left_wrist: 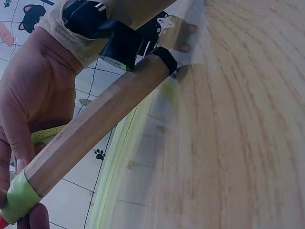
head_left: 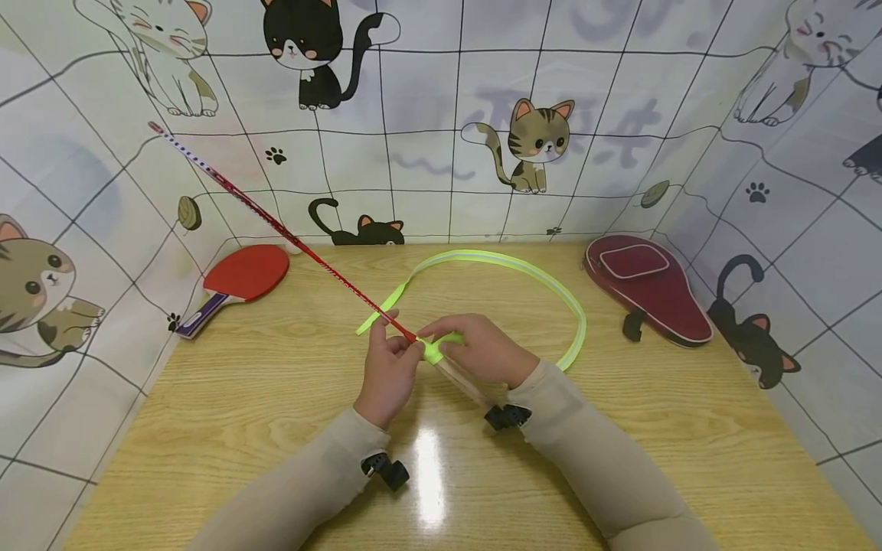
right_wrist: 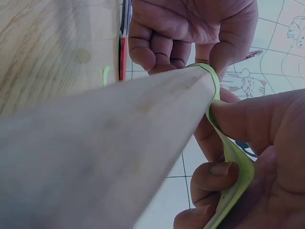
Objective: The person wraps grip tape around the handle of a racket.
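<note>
A badminton racket (head_left: 272, 220) is held edge-on, slanting from upper left down to its bare wooden handle (left_wrist: 100, 114) with a dark butt end. My left hand (head_left: 387, 375) grips it where the red shaft meets the handle, thumb at the neon-yellow grip tape (head_left: 432, 352). That tape forms a band round the handle's upper end. With thumb and fingers, my right hand (head_left: 485, 348) pinches the tape beside the band; in the right wrist view the strip (right_wrist: 240, 164) runs through its fingers. The tape's loose length curves across the table behind both hands.
A red table tennis paddle (head_left: 248, 272) lies at the back left of the wooden table (head_left: 276, 428). At the back right is a dark red paddle case (head_left: 678, 306), with a small black piece (head_left: 632, 325) beside it. Cat-printed sheeting (head_left: 420, 161) stands behind and at both sides.
</note>
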Tool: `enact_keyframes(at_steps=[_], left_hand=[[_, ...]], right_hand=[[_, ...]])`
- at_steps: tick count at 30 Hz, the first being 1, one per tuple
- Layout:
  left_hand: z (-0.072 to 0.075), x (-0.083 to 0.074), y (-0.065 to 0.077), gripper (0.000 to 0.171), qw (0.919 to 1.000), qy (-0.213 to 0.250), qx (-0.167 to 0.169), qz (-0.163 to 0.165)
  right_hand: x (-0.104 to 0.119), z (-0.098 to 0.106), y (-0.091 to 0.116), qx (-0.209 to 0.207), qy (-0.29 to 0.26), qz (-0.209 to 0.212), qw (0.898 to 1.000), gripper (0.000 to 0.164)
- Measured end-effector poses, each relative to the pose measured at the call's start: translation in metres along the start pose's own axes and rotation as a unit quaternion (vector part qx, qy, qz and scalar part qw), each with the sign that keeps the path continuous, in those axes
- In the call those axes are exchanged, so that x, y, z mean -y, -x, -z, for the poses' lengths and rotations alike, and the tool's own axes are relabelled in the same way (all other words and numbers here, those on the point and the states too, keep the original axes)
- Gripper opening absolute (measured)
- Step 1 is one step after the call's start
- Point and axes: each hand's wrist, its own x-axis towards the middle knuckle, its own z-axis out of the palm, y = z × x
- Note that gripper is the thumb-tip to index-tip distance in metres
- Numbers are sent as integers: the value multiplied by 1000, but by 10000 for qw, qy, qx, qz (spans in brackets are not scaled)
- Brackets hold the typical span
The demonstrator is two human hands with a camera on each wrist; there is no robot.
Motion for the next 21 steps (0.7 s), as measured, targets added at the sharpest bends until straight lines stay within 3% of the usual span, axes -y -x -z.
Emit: enact_keyframes(at_steps=[14,21], left_hand=[[3,4,-2,69,9997,165,170,73],[2,3,-1,72,9997,89,221,112]], right_hand=[[-2,0,-1,161,-120,-141,9997,41],[-4,1,-1,136,-130,66,9998,39]])
